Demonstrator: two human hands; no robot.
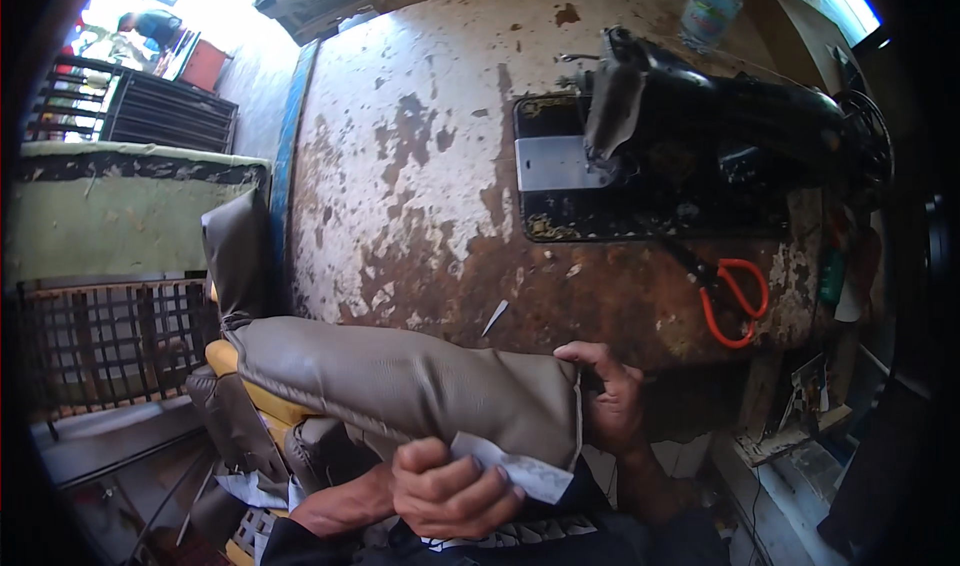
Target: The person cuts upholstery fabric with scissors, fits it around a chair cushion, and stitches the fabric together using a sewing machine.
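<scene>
Left hand (pixel 455 491): nearest the lens, fingers curled tight, clamped on a pale strip; forearm comes in from lower left
Pale strip (pixel 520 474): whitish with faint grey marks, pokes out right of the left hand's fingers, overlaps the cover's lower edge; whether attached, cannot tell
Right hand (pixel 612 396): clamped on the cover's right end, thumb along the top corner, other fingers mostly behind it; fingers inside or just behind, cannot tell
Grey-brown cover (pixel 400 371): long padded leather-look piece, lies across in front of the person at the table's near edge, wrinkled toward the right, seam running along the lower side
Upright flap (pixel 240 256): same grey-brown material, stands at the cover's left end
Yellow foam (pixel 262 401): shows under the cover's left part
Table (pixel 400 256): worn top, white paint flaked to brown
White sliver (pixel 495 318): thin, pointed, on the table just above the cover
Scissors (pixel 735 306): orange-red handles, right of the sliver, dark blades toward the machine
Sewing machine (pixel 730 106): black, right side of the table, pale plate at the left of its bed
Bottle (pixel 715 11): clear plastic, behind the machine
</scene>
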